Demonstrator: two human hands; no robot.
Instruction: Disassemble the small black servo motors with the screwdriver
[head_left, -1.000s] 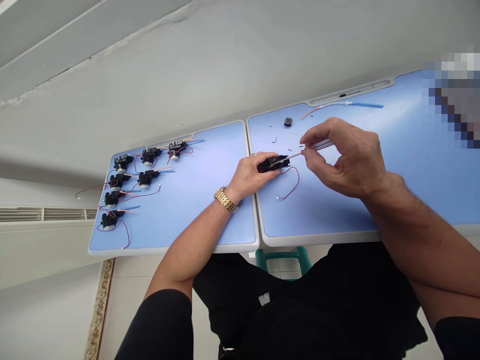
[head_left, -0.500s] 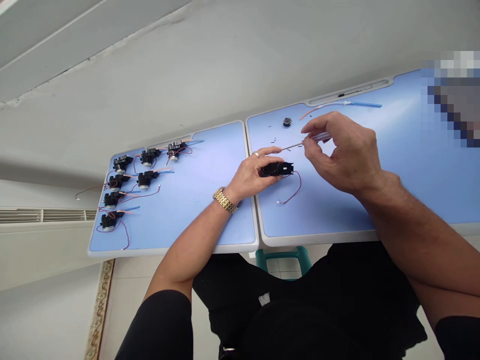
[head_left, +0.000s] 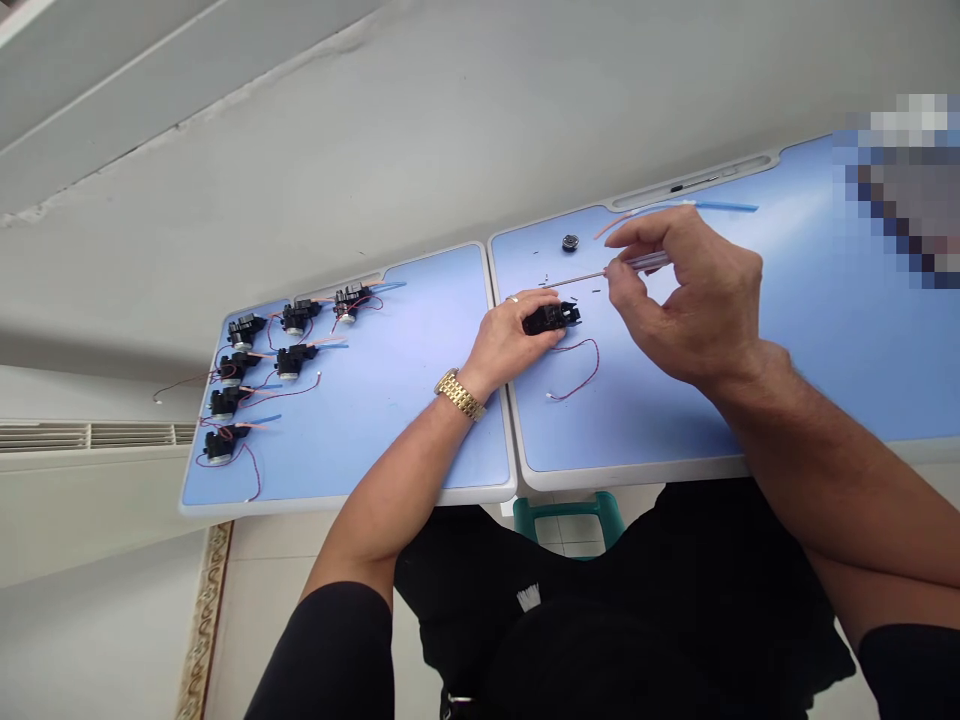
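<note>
Right table: The right table (head_left: 637, 425) was spread below both hands.
Left table: The left table (head_left: 427, 330) was found to the left of the left hand, its edge covered by the forearm.
Right hand: In the right hand (head_left: 694, 300) a thin screwdriver-like tool (head_left: 596, 275) was pinched between thumb and fingers.
Left hand: By the left hand (head_left: 514, 335) the held unit (head_left: 551, 318) was gripped between thumb and fingers, over the right table.
Finished-looking units: Seven similar black units (head_left: 298, 358) were laid far to the left of the left hand, with tubes and wires seen at most of them; they were judged complete.
Remaining work: On the visible part of the held unit no tube was seen, so its assembly was judged unfinished.
Tube: A blue and orange tube (head_left: 727, 206) was left beyond the right hand, partly hidden by it.
Wire: A dark red wire (head_left: 598, 358) was looped nearer the body, between the hands.
Round part: A round black part (head_left: 570, 243) was placed beyond the left fingertips.
Small pieces: Small dark pieces (head_left: 596, 291) were scattered beside the left fingertips, not yet used; the tool tip was held near one, but contact could not be told.
</note>
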